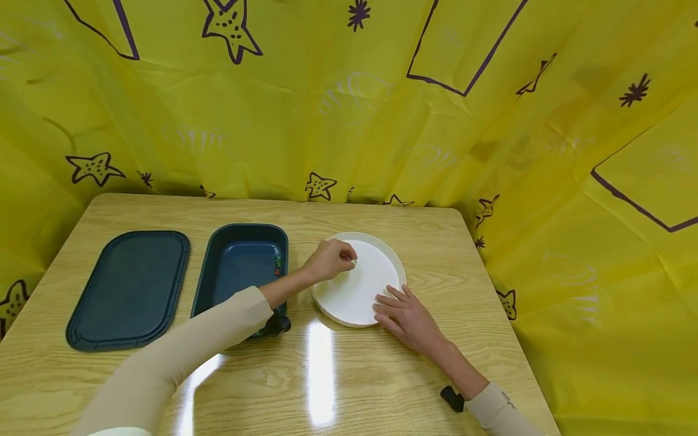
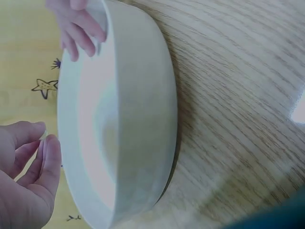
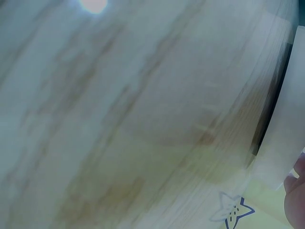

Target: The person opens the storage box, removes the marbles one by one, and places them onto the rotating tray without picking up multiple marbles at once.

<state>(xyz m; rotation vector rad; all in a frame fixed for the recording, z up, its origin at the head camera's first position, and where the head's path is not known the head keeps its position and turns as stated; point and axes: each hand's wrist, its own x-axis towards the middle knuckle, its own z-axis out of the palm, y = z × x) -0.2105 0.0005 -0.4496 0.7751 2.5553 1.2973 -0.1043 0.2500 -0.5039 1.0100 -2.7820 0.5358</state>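
Note:
A round white dish [image 1: 357, 290] with a raised wall stands right of centre on the table. Above its far-left part, my left hand [image 1: 331, 261] pinches a small pale, greenish-white piece [image 1: 354, 263] between thumb and fingertips; its kind is too small to make out. In the left wrist view that hand [image 2: 31, 174] hovers at the dish's edge, a bit of the pale piece [image 2: 44, 135] showing between the fingertips. My right hand [image 1: 406, 318] rests with spread fingers on the dish's near-right rim. Only its finger edge shows in the right wrist view, beside the dish wall [image 3: 286, 119].
Left of the dish is a deep dark blue bin [image 1: 226, 233], with small green pieces [image 1: 278, 262] and a red piece [image 1: 276, 272] along its right side. A flat dark lid [image 1: 131, 290] lies farther left. A yellow patterned curtain [image 1: 327, 121] hangs behind the table.

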